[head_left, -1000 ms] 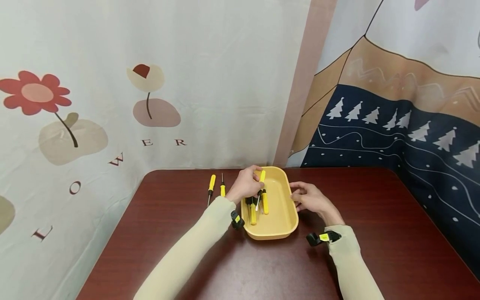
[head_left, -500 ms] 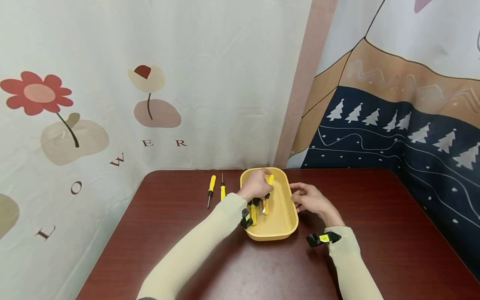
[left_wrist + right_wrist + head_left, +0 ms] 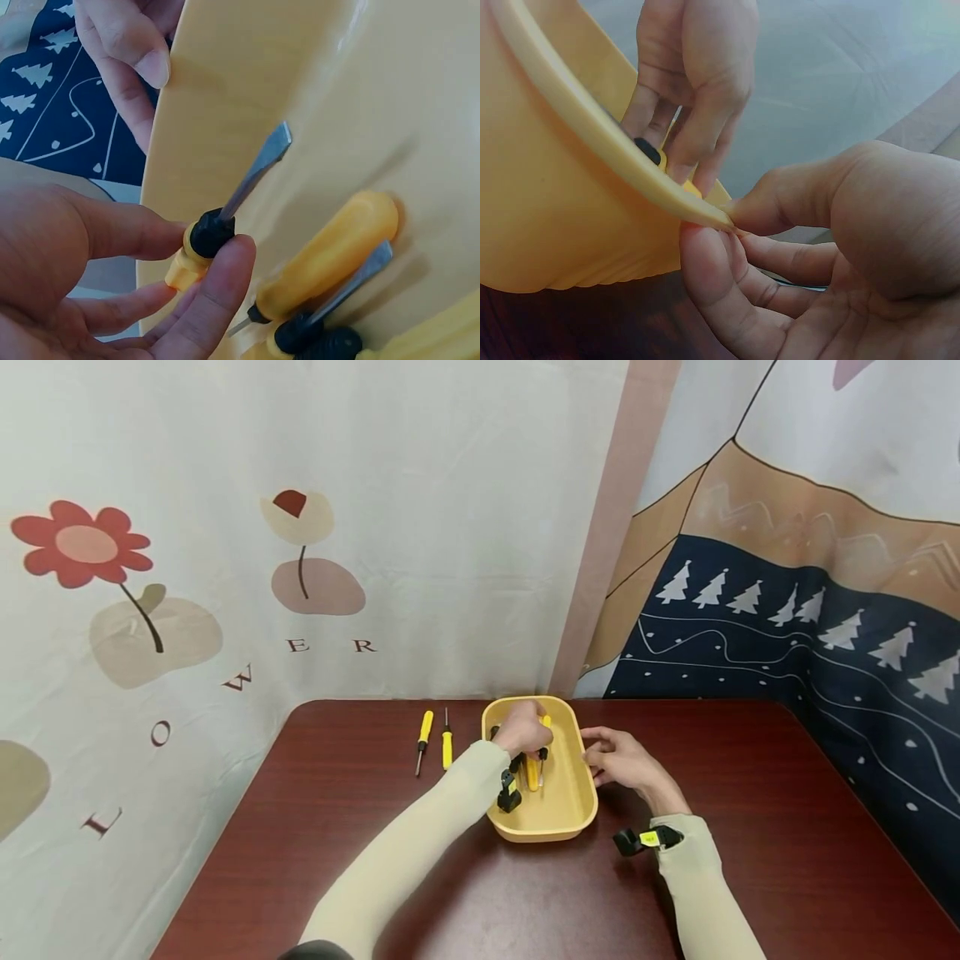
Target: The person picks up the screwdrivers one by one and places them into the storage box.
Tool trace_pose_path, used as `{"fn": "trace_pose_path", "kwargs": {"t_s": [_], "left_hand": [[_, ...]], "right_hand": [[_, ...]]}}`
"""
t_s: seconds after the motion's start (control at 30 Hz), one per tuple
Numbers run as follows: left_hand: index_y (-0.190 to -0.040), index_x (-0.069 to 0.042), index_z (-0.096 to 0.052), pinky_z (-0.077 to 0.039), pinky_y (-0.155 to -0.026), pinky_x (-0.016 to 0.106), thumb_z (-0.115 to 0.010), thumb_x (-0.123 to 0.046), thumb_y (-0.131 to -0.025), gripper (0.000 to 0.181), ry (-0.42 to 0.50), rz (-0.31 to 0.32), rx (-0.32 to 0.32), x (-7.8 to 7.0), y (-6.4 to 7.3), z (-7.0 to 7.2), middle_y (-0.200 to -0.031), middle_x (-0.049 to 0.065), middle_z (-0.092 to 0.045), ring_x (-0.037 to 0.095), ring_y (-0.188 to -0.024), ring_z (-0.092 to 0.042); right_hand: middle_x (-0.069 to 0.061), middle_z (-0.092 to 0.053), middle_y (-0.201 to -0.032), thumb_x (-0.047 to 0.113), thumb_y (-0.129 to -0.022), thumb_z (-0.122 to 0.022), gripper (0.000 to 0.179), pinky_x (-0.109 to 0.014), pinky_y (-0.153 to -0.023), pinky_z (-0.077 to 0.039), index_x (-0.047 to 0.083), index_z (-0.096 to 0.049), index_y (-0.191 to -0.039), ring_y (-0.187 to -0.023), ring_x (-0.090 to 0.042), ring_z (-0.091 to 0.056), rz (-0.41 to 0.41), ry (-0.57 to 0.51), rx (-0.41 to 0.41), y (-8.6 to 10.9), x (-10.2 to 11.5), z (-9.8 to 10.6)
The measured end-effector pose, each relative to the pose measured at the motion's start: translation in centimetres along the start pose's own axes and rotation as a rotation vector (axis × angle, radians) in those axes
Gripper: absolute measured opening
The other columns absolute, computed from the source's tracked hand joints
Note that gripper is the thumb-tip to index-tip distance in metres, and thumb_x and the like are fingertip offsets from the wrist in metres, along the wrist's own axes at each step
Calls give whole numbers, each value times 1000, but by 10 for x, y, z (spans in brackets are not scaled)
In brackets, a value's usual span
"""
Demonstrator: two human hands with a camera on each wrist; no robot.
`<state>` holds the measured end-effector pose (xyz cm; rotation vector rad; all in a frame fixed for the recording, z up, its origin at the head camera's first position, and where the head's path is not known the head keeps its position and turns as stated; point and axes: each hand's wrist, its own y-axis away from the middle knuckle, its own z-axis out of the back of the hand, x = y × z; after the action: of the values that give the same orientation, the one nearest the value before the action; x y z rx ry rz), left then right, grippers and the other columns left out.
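Over the yellow tray (image 3: 568, 802), my left hand (image 3: 524, 727) pinches a small screwdriver (image 3: 212, 234) between thumb and fingers near its black collar. Its flat steel blade (image 3: 259, 169) sticks out free, above the tray floor in the left wrist view. Below it lie more screwdrivers, one with a rounded yellow handle (image 3: 334, 251) and another with a flat tip (image 3: 356, 279); the left hand partly hides them from the head view. My right hand (image 3: 624, 762) pinches the tray's right rim (image 3: 641, 169) between thumb and fingers.
Left of the tray, two screwdrivers lie on the dark red table (image 3: 360, 827): one with a yellow handle (image 3: 426, 727) at its far end, the other with its yellow handle (image 3: 447, 752) nearer. A printed curtain (image 3: 450, 527) hangs behind the table's far edge.
With the screwdriver in its fingers, my left hand has moved rightward and slightly nearer inside the tray. The screwdriver on the table nearest the tray shows more fully. My right hand stays on the rim.
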<state>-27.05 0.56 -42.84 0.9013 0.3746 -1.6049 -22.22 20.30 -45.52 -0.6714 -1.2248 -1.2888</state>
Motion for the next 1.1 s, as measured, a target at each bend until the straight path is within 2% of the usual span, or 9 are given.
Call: {"fn": "trace_pose_path", "kwargs": {"t_s": [0.17,0.3,0.37,0.47,0.53,0.6,0.8,0.93,1.1], "left_hand": [[-142,1,-56,-64,-61,35,-62,-2,-90,52,2,38,8,-1,-5,-7,-141,20,-59,25,-57,-72],[-134,1,-60,-64,-60,36,-63,-2,-90,44,-18,60,6,-2,-8,-11,-135,19,-61,26,-58,-72],[-121,2,-62,-64,-59,37,-64,-2,-90,31,-16,69,5,-4,-9,-13,-124,20,-64,27,-59,-73],[-90,-1,-59,-60,-53,33,-65,-1,-89,5,-30,74,2,-6,-10,-16,-96,18,-68,27,-59,-73],[-73,-6,-51,-58,-50,30,-65,-1,-88,21,-51,76,-1,-7,-11,-18,-76,14,-64,26,-59,-74],[-66,-10,-48,-56,-49,27,-66,-2,-88,29,-74,79,-11,-8,-13,-20,-67,10,-60,25,-59,-75],[-74,-6,-57,-60,-55,30,-69,-2,-87,18,-59,102,-26,-9,-18,-28,-69,9,-62,24,-59,-74],[-83,-1,-64,-63,-61,32,-70,-1,-87,8,-39,100,-31,-12,-16,-31,-72,10,-64,27,-64,-76],[-87,-1,-65,-60,-52,29,-73,-2,-86,8,-52,94,-56,-13,-16,-37,-72,10,-64,26,-62,-75]], "right_hand": [[-17,-66,-100,2,-95,-56,55,-30,-63,-62,-6,-44,-148,-69,-16,-63,0,7,-5,0,0,1],[-17,-66,-100,2,-94,-56,55,-30,-64,-63,-4,-45,-148,-69,-17,-64,-13,15,-13,0,0,1],[-17,-65,-101,2,-94,-56,55,-30,-65,-63,-4,-44,-148,-70,-17,-64,-17,20,-11,0,0,0],[-17,-65,-101,2,-94,-56,56,-30,-65,-63,-4,-44,-148,-70,-17,-63,-19,17,-10,0,0,0],[-18,-65,-102,2,-94,-56,56,-30,-65,-62,-5,-44,-148,-70,-17,-63,-9,14,-3,0,0,0],[-19,-64,-101,1,-94,-56,56,-30,-64,-62,-6,-43,-148,-70,-17,-63,-3,8,0,0,0,0],[-17,-65,-99,0,-93,-55,55,-29,-63,-62,-6,-44,-147,-69,-16,-63,6,0,0,0,0,1],[-15,-64,-98,-2,-93,-54,54,-30,-63,-62,-6,-45,-146,-69,-16,-63,8,-3,-4,1,-1,1],[-15,-64,-98,-2,-93,-54,55,-29,-64,-62,-7,-44,-146,-69,-15,-63,9,-10,2,2,1,0]]}}
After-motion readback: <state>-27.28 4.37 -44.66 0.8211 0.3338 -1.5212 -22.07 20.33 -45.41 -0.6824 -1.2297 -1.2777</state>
